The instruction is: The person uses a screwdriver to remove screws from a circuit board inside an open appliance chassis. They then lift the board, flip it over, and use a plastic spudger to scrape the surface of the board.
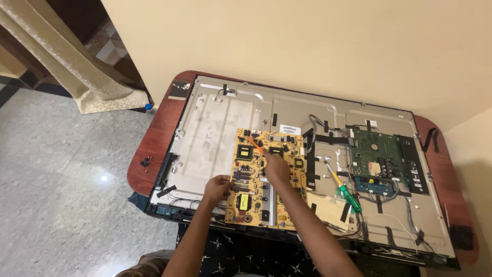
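- Board (256,179): the yellow power-supply circuit board lies flat on the bare metal back of an opened flat-panel television (215,128), towards the near edge and left of the middle. I judge it light and stiff, but fragile: a thin sheet crowded with capacitors, coils and black heat-sink parts that will not take pressure or bending.
- Your left hand (217,188) rests at the board's left edge with fingers curled against it; whether it truly pinches the edge, I cannot tell.
- Your right hand (277,169) is closed round an orange-tipped tool (254,143), its tip down near the board's upper middle.
- Where to hold: I would take the board by its bare edges or corners, not by the standing parts, and keep fingers off the solder points.
- Green board (382,154): a second circuit board sits well apart to the right, with black taped cables between the two.
- Screwdriver (344,189): a green-handled one lies loose on the panel, just right of your right forearm.
- Screws (146,162): a few small dark pieces lie on the bench, near its left rim.
- Bench (154,138): reddish wood with rounded corners, nearly covered by the television, set against a cream wall (307,46).
- Room: speckled grey stone floor (61,179) to the left, and a beige curtain (77,66) hanging down to it.
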